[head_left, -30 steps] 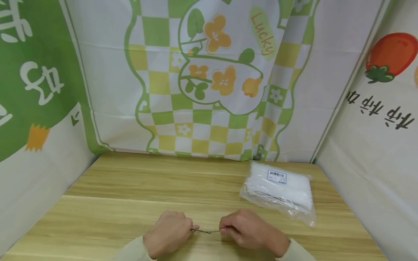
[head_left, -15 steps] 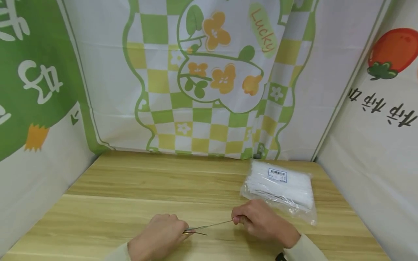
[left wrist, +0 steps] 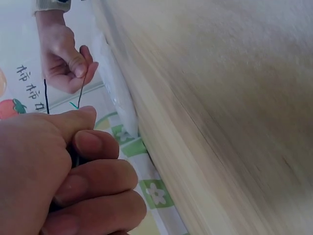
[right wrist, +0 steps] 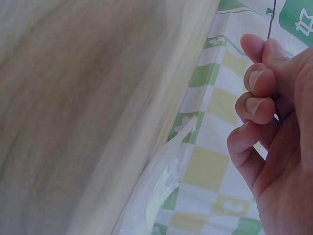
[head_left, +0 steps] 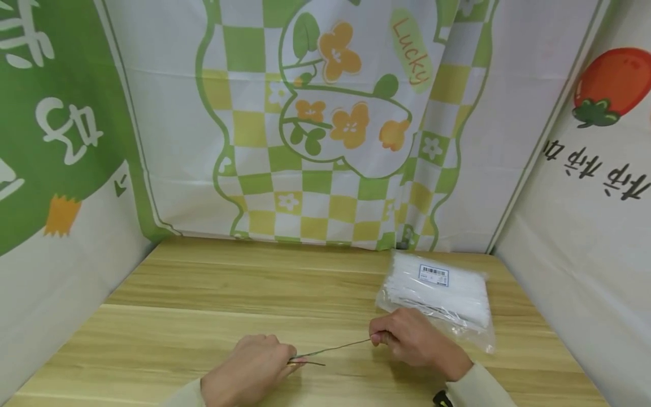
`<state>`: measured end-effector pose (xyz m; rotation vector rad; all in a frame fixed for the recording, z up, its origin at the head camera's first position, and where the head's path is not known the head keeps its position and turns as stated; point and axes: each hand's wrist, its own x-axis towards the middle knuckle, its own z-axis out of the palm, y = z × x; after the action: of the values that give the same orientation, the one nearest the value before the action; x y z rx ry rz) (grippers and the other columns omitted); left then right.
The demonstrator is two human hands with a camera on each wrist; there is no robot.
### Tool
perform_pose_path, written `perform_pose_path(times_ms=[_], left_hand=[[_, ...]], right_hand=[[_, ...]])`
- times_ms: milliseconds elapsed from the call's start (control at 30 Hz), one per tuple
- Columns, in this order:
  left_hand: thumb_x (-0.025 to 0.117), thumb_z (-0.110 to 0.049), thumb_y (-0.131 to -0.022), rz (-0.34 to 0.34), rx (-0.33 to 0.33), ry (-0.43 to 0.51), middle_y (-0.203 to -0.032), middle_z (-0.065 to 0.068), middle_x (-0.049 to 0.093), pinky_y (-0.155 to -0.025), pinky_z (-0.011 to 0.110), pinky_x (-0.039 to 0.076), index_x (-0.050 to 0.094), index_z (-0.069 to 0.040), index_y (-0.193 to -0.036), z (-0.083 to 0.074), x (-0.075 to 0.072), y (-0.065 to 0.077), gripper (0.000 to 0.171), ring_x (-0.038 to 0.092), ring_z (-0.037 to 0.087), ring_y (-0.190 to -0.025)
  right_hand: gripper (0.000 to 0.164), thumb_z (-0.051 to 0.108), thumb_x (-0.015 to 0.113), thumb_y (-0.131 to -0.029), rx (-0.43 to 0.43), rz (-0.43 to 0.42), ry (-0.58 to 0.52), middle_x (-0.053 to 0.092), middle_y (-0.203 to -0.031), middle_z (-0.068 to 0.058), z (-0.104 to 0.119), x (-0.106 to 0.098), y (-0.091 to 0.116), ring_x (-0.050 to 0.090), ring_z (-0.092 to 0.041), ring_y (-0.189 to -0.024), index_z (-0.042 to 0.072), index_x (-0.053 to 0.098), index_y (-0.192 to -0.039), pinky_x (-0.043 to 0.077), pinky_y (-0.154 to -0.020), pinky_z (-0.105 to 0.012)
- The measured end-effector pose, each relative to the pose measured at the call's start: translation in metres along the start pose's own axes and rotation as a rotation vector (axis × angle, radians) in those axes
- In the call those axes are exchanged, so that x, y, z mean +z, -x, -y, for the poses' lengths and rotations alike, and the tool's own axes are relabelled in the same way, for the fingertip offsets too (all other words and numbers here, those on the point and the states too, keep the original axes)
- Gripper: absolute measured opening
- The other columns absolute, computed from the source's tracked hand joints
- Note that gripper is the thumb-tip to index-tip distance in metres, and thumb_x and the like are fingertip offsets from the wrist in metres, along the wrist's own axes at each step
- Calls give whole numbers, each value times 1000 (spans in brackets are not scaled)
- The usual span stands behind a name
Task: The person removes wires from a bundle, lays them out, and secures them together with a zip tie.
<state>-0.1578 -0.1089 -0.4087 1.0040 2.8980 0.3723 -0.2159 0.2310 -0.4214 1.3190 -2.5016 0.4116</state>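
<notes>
In the head view, my left hand (head_left: 254, 364) grips one end of some thin wires near the front of the table. A dark thin wire (head_left: 338, 346) runs up and right from it to my right hand (head_left: 414, 342), which pinches its far end between thumb and forefinger. A short loose wire end (head_left: 316, 364) sticks out beside the left fingers. In the left wrist view, a bit of green (left wrist: 74, 105) shows on the stretched wire above the left thumb. The right wrist view shows the wire (right wrist: 272, 22) passing between the right thumb and forefinger, with part visible behind the curled fingers.
A clear plastic bag (head_left: 473, 333) of white contents, with a barcode label (head_left: 434, 275), lies at the right just beyond my right hand. Printed cloth (head_left: 335, 186) hangs behind and on both sides of the wooden table (head_left: 203, 282).
My right hand has moved right and slightly up, away from the left, drawing out a longer length of wire. The left hand has shifted a little left, and a separate wire end has come into view.
</notes>
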Motion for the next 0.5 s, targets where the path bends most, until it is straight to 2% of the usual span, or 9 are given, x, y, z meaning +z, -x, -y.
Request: perform_pose_path(times_ms=[100, 167, 300, 400, 500], left_hand=[[58, -44, -107, 9, -18, -40, -63, -12, 42, -49, 27, 33, 64, -20, -77, -2, 2, -1, 39, 36, 4, -57], [62, -39, -105, -5, -25, -105, -63, -10, 44, -49, 28, 35, 63, -20, -74, -4, 5, -2, 37, 36, 6, -57], [73, -25, -95, -78, -42, -354, -58, -7, 46, -42, 29, 38, 60, -18, -68, -7, 12, -5, 31, 36, 8, -52], [77, -17, -89, -61, -112, -522, -56, -4, 47, -42, 30, 44, 55, -17, -64, -9, 16, -9, 33, 38, 9, -52], [76, -14, -87, -14, -161, -610, -55, -5, 45, -45, 28, 45, 51, -17, -61, -11, 19, -11, 37, 35, 9, -53]], right_hand=[[25, 9, 76, -90, 12, 8, 1, 59, -67, 16, 0, -2, 0, 40, 8, -62, 25, 62, -77, 36, -57, -13], [26, 6, 75, -89, 18, 4, 7, 60, -67, 16, 1, -5, 0, 40, 7, -62, 25, 62, -76, 36, -57, -14], [28, 5, 75, -88, 6, -7, 27, 59, -68, 18, 6, -11, -1, 40, 7, -63, 27, 63, -77, 35, -57, -14], [30, 5, 78, -85, -30, -39, 67, 60, -68, 20, 13, -16, -5, 39, 7, -62, 29, 62, -76, 34, -55, -14], [33, 2, 79, -79, -79, -82, 118, 60, -66, 21, 17, -22, -9, 40, 7, -60, 29, 61, -75, 32, -53, -14]])
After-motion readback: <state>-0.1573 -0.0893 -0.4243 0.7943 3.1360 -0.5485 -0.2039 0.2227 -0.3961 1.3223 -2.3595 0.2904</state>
